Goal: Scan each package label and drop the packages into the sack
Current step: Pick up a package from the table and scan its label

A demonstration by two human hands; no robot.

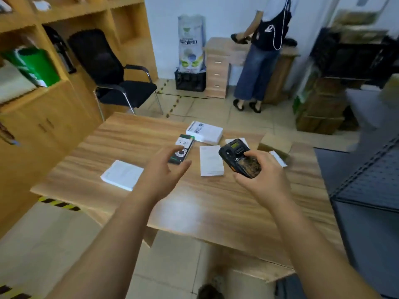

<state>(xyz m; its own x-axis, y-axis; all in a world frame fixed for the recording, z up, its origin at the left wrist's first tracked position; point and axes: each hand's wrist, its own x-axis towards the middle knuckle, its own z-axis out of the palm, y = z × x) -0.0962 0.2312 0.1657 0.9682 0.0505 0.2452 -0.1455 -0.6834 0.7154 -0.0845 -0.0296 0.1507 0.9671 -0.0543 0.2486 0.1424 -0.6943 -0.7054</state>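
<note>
Head view: right hand (262, 169) grips the scanner (239, 157); empty, spread left hand (165, 167) should lift the dark box (181, 148) label-up.

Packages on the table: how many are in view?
6: white box nearest left, black-green box beside left hand, white box centre, white box farthest, white one behind scanner, cardboard box right.

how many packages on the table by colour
white packages: 5
dark green package: 1
brown cardboard package: 1
total: 7
</note>
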